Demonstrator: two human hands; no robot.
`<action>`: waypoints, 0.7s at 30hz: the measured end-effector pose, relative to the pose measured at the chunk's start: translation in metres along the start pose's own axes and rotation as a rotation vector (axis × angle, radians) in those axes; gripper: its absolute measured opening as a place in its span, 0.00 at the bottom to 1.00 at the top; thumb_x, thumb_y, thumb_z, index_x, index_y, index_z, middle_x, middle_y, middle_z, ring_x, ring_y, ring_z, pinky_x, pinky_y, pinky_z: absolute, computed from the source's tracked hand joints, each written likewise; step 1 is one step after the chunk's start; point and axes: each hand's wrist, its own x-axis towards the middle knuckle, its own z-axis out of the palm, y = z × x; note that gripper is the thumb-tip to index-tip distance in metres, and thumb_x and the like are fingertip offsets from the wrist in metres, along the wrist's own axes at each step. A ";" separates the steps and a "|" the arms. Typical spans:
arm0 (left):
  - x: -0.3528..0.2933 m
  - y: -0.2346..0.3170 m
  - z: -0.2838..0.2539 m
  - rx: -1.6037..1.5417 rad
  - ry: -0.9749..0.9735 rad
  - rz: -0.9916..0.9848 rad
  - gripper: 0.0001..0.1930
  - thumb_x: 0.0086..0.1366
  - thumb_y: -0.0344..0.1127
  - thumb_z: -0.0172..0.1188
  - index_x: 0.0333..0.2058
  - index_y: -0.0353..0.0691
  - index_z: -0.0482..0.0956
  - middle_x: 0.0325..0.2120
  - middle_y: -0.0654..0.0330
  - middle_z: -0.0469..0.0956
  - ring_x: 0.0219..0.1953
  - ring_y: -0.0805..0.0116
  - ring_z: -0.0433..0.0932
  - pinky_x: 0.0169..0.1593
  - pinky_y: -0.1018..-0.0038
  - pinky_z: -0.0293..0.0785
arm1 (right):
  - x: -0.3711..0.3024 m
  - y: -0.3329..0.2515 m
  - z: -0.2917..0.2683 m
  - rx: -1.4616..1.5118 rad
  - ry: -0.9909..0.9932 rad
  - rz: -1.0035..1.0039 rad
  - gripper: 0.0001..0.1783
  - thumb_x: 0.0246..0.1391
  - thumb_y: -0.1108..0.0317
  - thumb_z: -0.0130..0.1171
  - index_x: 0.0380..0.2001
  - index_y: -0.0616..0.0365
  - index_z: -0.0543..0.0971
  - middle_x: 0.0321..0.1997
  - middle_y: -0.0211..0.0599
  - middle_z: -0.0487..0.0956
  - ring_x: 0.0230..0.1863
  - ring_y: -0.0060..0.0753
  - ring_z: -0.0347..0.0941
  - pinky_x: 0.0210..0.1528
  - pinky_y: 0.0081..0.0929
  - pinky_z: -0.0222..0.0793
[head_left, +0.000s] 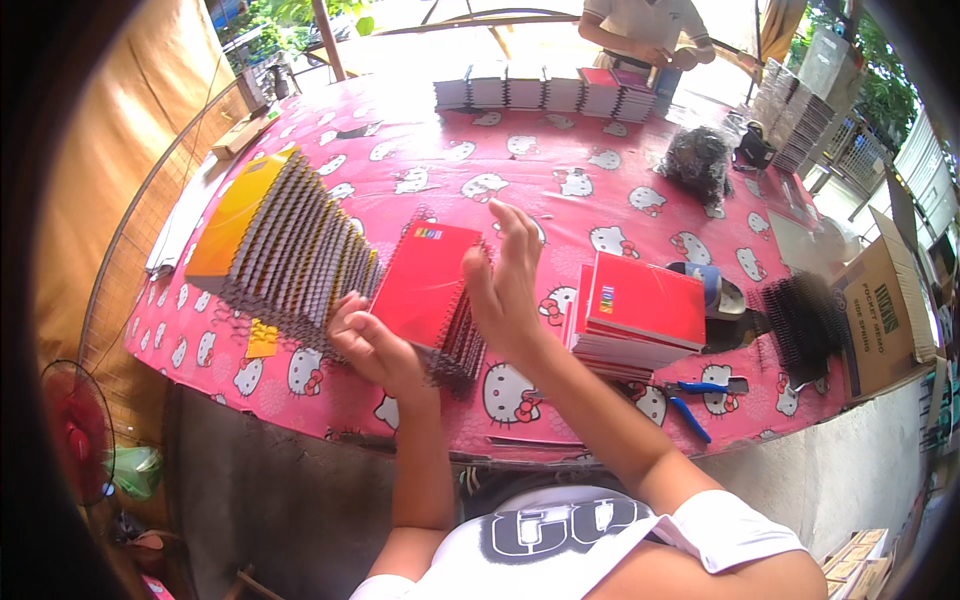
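A stack of red spiral-bound notebooks (432,275) stands between my two hands. My left hand (378,348) is at the stack's near left side, fingers loosely bent and nothing visible in them. On the other side my right hand (508,285) is raised beside the spiral edge, its fingers stretched upward and its palm toward the stack. Whether either palm presses on the notebooks is hard to tell. Left of them leans a long row of yellow-covered spiral notebooks (240,215). Red notebooks without visible spirals (645,300) are piled right of my right forearm.
Blue-handled pliers (690,405) lie near the pink table's (470,425) front edge. Black spiral coils (803,325) sit beside a cardboard box (885,310) at right. A black bundle in plastic (697,165) lies farther back. Notebook stacks (525,88) line the far edge, where another person (650,35) stands.
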 end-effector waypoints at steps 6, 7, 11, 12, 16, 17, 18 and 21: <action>0.016 0.082 -0.039 -0.304 -0.019 0.237 0.17 0.70 0.40 0.46 0.50 0.33 0.63 0.51 0.45 0.67 0.55 0.54 0.67 0.62 0.58 0.60 | 0.038 -0.073 -0.172 -0.525 -0.156 -0.048 0.30 0.48 0.51 0.67 0.49 0.58 0.76 0.57 0.51 0.68 0.57 0.49 0.66 0.59 0.42 0.61; 0.015 0.101 -0.037 -0.440 -0.034 0.243 0.17 0.70 0.39 0.47 0.50 0.34 0.63 0.52 0.46 0.66 0.55 0.54 0.67 0.63 0.57 0.60 | 0.042 -0.059 -0.190 -0.484 -0.098 0.205 0.32 0.46 0.50 0.68 0.49 0.60 0.76 0.57 0.51 0.68 0.57 0.49 0.66 0.59 0.41 0.61; -0.005 0.130 -0.004 -0.638 -0.402 0.138 0.19 0.66 0.38 0.54 0.52 0.39 0.63 0.55 0.49 0.64 0.59 0.55 0.64 0.63 0.59 0.58 | 0.013 0.012 -0.255 -0.671 -0.209 0.513 0.36 0.44 0.49 0.70 0.49 0.66 0.74 0.55 0.51 0.71 0.59 0.47 0.65 0.58 0.38 0.62; -0.011 0.133 0.007 -0.639 -0.462 0.056 0.22 0.63 0.33 0.58 0.54 0.39 0.62 0.58 0.50 0.62 0.61 0.56 0.62 0.63 0.61 0.57 | 0.014 0.009 -0.264 -0.670 -0.220 0.534 0.36 0.44 0.50 0.71 0.49 0.66 0.74 0.54 0.52 0.71 0.59 0.46 0.66 0.58 0.38 0.63; -0.030 0.146 0.047 -0.616 -0.665 -0.286 0.28 0.62 0.31 0.59 0.59 0.40 0.59 0.61 0.52 0.59 0.62 0.56 0.61 0.64 0.60 0.54 | 0.026 -0.013 -0.262 -0.478 -0.101 0.560 0.27 0.45 0.62 0.71 0.44 0.66 0.74 0.39 0.45 0.80 0.39 0.38 0.77 0.45 0.30 0.71; -0.035 0.144 0.057 -0.569 -0.722 -0.268 0.29 0.62 0.30 0.59 0.60 0.40 0.58 0.61 0.52 0.59 0.63 0.56 0.61 0.65 0.59 0.54 | 0.028 -0.017 -0.254 -0.359 -0.071 0.573 0.25 0.45 0.64 0.71 0.43 0.66 0.74 0.35 0.43 0.81 0.35 0.37 0.78 0.42 0.28 0.73; -0.039 0.143 0.062 -0.517 -0.778 -0.246 0.30 0.62 0.30 0.59 0.61 0.41 0.57 0.61 0.53 0.58 0.63 0.55 0.60 0.65 0.58 0.53 | 0.027 -0.014 -0.244 -0.324 -0.069 0.491 0.23 0.46 0.67 0.70 0.43 0.65 0.74 0.26 0.39 0.81 0.26 0.33 0.78 0.34 0.25 0.73; -0.044 0.144 0.068 -0.503 -0.852 -0.435 0.31 0.61 0.28 0.60 0.61 0.39 0.58 0.62 0.55 0.58 0.63 0.58 0.58 0.65 0.60 0.51 | 0.030 -0.008 -0.234 -0.500 -0.127 0.589 0.23 0.46 0.65 0.71 0.43 0.64 0.74 0.26 0.41 0.80 0.26 0.37 0.77 0.33 0.28 0.72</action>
